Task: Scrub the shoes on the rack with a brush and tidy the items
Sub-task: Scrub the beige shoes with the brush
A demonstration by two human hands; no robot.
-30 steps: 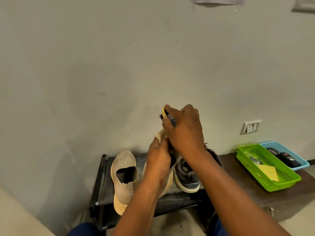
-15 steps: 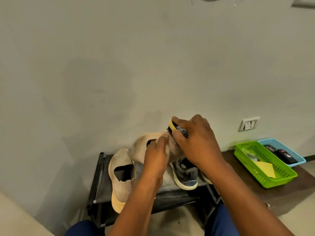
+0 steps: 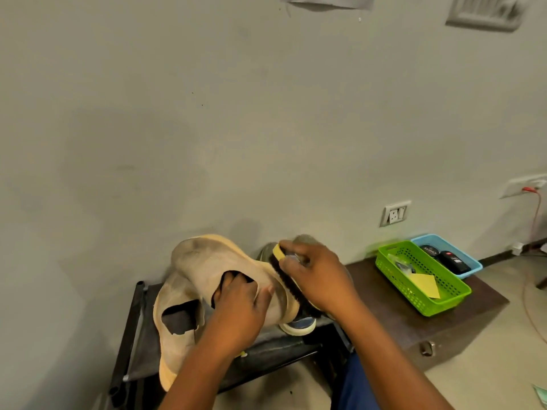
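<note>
My left hand (image 3: 240,306) grips a beige slip-on shoe (image 3: 201,261) by its opening, fingers tucked inside, and holds it tilted on its side above the black shoe rack (image 3: 131,344). In my right hand (image 3: 318,276) is a brush (image 3: 285,278) with a yellow back and dark bristles, pressed against the shoe's heel side. The matching beige shoe (image 3: 174,335) lies on the rack at the left. A grey sneaker with a white sole (image 3: 299,325) sits on the rack behind my hands, mostly hidden.
A dark wooden bench (image 3: 414,318) stands right of the rack. It carries a green basket (image 3: 393,270) with a yellow paper and a blue tray (image 3: 473,263) with dark polish items. The wall is close behind, with a socket (image 3: 395,213). An orange cable (image 3: 535,211) hangs at the far right.
The beige shoe has been turned from upright onto its side, toe now to the left. My right hand and the brush moved down to the shoe's heel side. The view tilted lower.
</note>
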